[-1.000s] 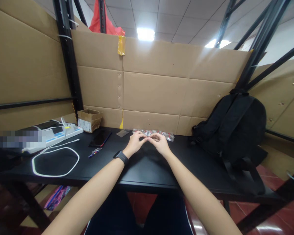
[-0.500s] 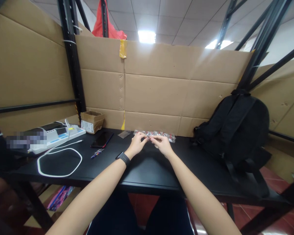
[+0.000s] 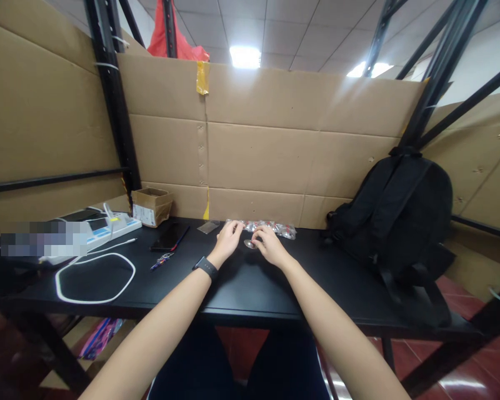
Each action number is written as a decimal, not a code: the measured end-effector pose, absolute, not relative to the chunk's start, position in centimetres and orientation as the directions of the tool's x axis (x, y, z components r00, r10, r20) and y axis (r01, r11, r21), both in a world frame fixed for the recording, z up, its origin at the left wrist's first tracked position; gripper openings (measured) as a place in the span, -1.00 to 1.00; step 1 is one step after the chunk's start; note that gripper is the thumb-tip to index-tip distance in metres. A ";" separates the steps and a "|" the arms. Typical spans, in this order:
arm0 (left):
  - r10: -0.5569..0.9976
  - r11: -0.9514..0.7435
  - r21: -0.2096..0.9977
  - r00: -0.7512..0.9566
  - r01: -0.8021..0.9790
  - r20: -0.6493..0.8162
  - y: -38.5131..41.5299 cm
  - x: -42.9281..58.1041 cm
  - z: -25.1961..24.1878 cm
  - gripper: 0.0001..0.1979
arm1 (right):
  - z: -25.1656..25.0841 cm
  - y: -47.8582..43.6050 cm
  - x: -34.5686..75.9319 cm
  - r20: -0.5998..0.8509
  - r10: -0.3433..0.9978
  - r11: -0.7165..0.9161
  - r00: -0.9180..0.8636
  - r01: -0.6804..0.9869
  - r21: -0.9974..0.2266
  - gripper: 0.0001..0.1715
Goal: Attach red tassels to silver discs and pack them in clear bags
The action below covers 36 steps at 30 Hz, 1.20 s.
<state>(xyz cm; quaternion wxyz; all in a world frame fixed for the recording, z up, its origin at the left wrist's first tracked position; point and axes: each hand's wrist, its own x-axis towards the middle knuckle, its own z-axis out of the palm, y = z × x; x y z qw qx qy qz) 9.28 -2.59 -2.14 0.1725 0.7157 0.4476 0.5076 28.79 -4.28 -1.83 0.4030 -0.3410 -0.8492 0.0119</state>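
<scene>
1. Your right hand (image 3: 270,245) pinches a small shiny disc (image 3: 249,244) in its grip, over the counter (image 3: 254,286), well back from its front edge (image 3: 254,317).
2. Your left hand (image 3: 227,243) is just beside it; whether its grip holds anything cannot be told.
3. Beyond your hands, plastic packets (image 3: 286,230) lie along the cardboard wall (image 3: 254,161).
4. A phone (image 3: 166,238), keyring (image 3: 161,261) and white cable (image 3: 95,301) lie left; a backpack (image 3: 400,222) bounds your right.

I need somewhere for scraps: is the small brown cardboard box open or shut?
Open: the small brown cardboard box has its top uncovered, showing inner walls.
</scene>
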 end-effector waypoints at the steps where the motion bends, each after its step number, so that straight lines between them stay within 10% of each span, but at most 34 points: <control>1: 0.805 -0.568 0.681 0.141 0.461 0.576 -2.7 9.2 -2.1 -0.69 | -1.9 -4.3 28.8 0.664 0.589 0.766 -0.460 0.579 -0.279 -0.90; 16: 0.777 -0.619 0.522 0.364 0.586 0.513 -3.6 9.8 -2.6 -0.85 | -1.9 -4.0 29.1 0.645 0.610 0.756 -0.461 0.582 -0.299 -0.91; 25: 0.776 -0.597 0.372 0.392 0.711 0.495 -2.8 8.8 -3.4 -0.86 | -2.9 -1.8 34.2 0.590 0.756 0.525 -0.285 0.801 -0.287 -0.51; 36: 0.758 -0.594 0.125 0.501 0.795 0.417 -4.6 8.8 -2.4 -0.83 | -1.6 -3.1 32.9 0.283 0.927 0.293 -0.245 0.946 -0.141 -0.78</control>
